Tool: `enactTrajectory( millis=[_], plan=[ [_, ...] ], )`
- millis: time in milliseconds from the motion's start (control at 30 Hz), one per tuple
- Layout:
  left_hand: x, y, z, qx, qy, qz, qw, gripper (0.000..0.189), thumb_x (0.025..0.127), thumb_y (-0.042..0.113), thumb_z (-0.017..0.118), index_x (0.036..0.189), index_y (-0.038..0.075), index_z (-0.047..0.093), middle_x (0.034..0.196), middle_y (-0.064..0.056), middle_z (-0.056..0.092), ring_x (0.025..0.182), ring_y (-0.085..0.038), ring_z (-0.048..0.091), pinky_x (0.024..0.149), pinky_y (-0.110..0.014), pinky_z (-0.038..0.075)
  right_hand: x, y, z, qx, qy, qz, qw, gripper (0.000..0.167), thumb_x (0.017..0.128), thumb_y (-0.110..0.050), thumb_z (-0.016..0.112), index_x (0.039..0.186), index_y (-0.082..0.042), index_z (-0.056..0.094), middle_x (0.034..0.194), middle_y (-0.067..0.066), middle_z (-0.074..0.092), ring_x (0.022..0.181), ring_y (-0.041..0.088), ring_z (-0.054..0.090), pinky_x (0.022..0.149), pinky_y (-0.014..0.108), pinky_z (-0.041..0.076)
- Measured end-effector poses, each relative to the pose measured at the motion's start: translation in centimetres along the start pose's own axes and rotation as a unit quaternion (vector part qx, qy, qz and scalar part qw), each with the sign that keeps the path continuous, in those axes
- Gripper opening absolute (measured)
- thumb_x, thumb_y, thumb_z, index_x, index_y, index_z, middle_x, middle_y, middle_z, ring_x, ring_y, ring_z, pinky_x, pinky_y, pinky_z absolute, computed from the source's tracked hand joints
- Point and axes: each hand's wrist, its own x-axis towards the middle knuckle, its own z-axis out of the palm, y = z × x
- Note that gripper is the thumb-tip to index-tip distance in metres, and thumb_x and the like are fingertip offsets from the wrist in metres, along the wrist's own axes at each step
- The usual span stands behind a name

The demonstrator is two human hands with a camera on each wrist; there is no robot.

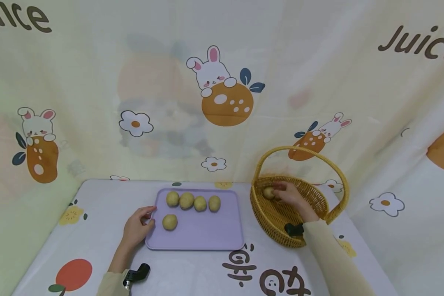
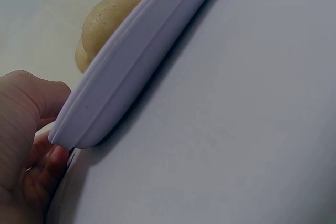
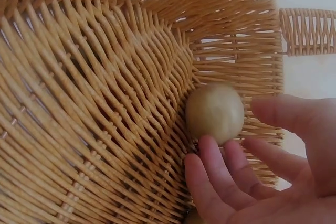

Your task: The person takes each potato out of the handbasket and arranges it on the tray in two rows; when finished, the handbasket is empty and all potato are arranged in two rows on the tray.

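Inside the golden woven-wicker basket [image 1: 262,220], the right hand [image 1: 289,195] sits parted around a round tan potato [image 3: 214,111]; the left hand [image 1: 136,227] pinches the lilac rectangular tray [image 1: 207,232], probably steadying it.

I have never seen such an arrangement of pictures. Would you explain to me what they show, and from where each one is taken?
There is no robot here: a person works with two bare hands. The wide picture comes from a camera on the person's head, looking forward and down. The two close ones come from small cameras, one on each wrist.

On the white printed tablecloth stand a purple tray, with five potatoes on it, and a wicker basket. The left hand holds the tray's left edge between thumb and fingers. The right hand is inside the basket, its fingers at another potato; whether that one is gripped, I cannot tell.
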Motion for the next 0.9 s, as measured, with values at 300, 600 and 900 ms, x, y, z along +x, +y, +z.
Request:
enactTrajectory(
  millis=[300, 600, 900],
  plan=[
    [-0.07, 0.0, -0.02, -0.002, 0.004, 0.007, 1.0, 0.042, 0.075, -0.001, 0.072, 0.117, 0.001, 0.07, 0.108, -0.015, 0.067, 0.073, -0.015, 0.058, 0.06, -0.024, 0.043, 0.22, -0.36, 0.07, -0.057, -0.014, 0.0, 0.9983, 0.042, 0.096, -0.008, 0.059, 0.131, 0.014, 0.053, 0.127, 0.032, 0.056, 0.105, 0.041, 0.062, 0.083, 0.048, 0.054],
    [-0.04, 0.06, 0.04, -0.002, 0.007, 0.011, 0.9999, 0.042, 0.074, -0.001, 0.072, 0.116, 0.002, 0.07, 0.106, -0.014, 0.068, 0.072, -0.014, 0.058, 0.06, -0.024, 0.044, 0.27, -0.26, 0.4, -0.074, -0.022, 0.007, 0.997, 0.034, 0.087, -0.013, 0.072, 0.114, 0.006, 0.062, 0.105, 0.015, 0.064, 0.089, 0.024, 0.063, 0.08, 0.043, 0.054],
    [-0.08, 0.02, 0.03, 0.004, 0.005, 0.014, 0.9999, 0.042, 0.075, -0.001, 0.072, 0.117, 0.001, 0.07, 0.108, -0.015, 0.068, 0.074, -0.015, 0.059, 0.06, -0.024, 0.043, 0.03, 0.23, 0.4, -0.011, -0.105, 0.012, 0.9944, 0.044, 0.093, -0.004, 0.059, 0.13, 0.018, 0.049, 0.117, 0.025, 0.061, 0.096, 0.027, 0.064, 0.085, 0.045, 0.054]
  ],
)
